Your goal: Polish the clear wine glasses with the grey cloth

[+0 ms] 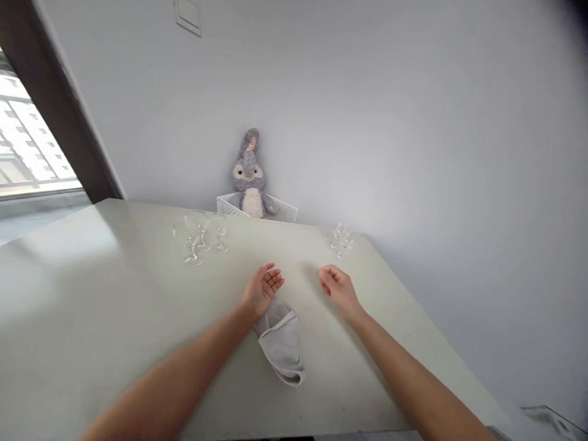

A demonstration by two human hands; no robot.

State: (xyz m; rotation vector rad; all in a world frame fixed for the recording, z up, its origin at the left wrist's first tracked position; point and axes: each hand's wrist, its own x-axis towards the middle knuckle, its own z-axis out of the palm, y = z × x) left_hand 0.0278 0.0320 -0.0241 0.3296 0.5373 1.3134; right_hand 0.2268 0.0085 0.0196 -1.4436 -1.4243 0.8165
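My left hand hovers over the table with its palm turned inward and its fingers loosely extended, holding nothing. Just below its wrist lies a folded light grey cloth, partly covered by the wrist. My right hand is to the right of the cloth, fingers curled in, with nothing visible in them. Beyond it stand small clear stemmed glasses, close together. Farther left are larger clear stemmed glasses, which overlap in view, and neither hand touches any glass.
The pale tabletop meets a white wall. Behind its far edge, a grey plush toy sits in a white perforated basket. A dark frame and window are at left; a switch plate is on the wall.
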